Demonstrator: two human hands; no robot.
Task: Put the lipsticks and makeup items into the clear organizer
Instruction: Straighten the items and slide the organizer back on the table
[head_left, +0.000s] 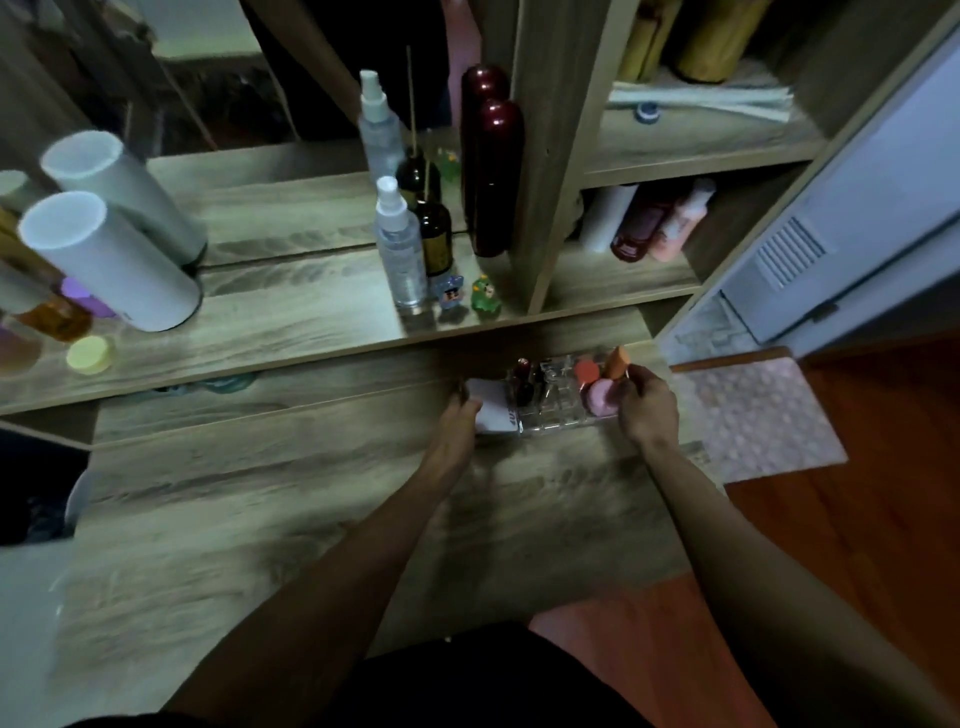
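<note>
Fingers (636, 375) of the right hand (647, 408) are curled and pinched close together at the right end of the clear organizer (553, 415), tips touching or nearly touching the pink round sponge (602, 397) and the orange teardrop sponge (617, 361); whether either is actually gripped cannot be told from this view; left hand (457, 421) lies at the organizer's left end, fingers bent down and nearly closed over the near-left corner of a white flat compact (493, 410), thumb not clearly visible; firm grasp or mere resting contact cannot be told; compact sits just beside the organizer's left wall, touching it, with dark lettering on its right edge; organizer rests on the lower wooden desk surface (311, 493), near the far right edge, just below the raised shelf (291, 317); inside it, a dark red lipstick (522, 382) stands upright in a left compartment; a red-orange sponge (587, 371) sits in a right compartment beside the pink one; middle compartments look clear but are too blurred to read; on the shelf behind stand a clear spray bottle (397, 249), an amber bottle (434, 239), a tall dark red bottle (493, 176), and two small figurines (467, 296); a white cylinder (104, 260) and a yellow cap (91, 354) sit well apart at far left; both forearms are extended across the desk toward the organizer.
</note>
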